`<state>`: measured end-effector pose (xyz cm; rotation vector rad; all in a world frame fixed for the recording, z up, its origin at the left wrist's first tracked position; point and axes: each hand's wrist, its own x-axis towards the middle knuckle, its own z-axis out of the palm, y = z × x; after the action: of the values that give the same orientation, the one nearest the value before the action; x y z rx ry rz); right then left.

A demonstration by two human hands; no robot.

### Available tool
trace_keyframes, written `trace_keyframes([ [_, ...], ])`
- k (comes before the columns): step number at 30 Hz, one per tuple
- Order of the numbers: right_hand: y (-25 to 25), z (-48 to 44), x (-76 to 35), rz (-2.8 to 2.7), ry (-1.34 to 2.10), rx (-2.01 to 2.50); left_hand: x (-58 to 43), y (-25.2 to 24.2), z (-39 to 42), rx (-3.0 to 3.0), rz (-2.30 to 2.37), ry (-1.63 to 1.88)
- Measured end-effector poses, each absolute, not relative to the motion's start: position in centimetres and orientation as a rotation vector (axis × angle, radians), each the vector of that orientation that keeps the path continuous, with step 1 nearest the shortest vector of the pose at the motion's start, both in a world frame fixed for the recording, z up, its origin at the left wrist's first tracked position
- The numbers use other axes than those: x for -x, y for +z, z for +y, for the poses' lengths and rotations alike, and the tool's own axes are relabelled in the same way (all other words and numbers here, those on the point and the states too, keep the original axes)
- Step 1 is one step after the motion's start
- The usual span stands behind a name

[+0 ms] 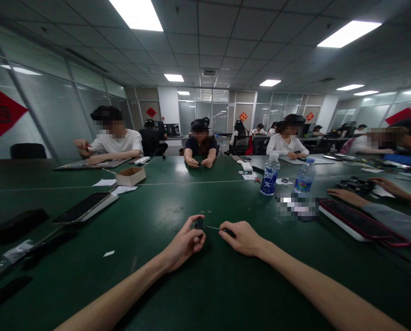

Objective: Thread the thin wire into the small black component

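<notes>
My left hand [184,246] pinches a small black part [199,223] between thumb and fingers, low over the green table [205,294]. My right hand [242,239] grips a precision screwdriver [227,231] with a dark handle. Its thin metal shaft points left toward the black part, and a small gap separates the tip from it. The part's details are too small to make out, and my fingers hide its lower end.
A black phone [83,208] and dark items lie to my left. Water bottles [270,174] and a cardboard box [130,176] stand farther off. A co-worker's hands [350,194] rest to my right beside a red-edged device [359,220]. Several seated people work along the table.
</notes>
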<state>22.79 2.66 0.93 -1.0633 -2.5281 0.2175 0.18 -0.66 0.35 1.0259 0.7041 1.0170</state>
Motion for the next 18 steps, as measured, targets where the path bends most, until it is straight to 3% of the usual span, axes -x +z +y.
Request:
trace_keyframes([
  [18, 1.1, 2.49, -22.98, -2.513, 0.235, 1.04, 0.0, 0.06, -0.24, -1.012, 0.679, 1.01],
])
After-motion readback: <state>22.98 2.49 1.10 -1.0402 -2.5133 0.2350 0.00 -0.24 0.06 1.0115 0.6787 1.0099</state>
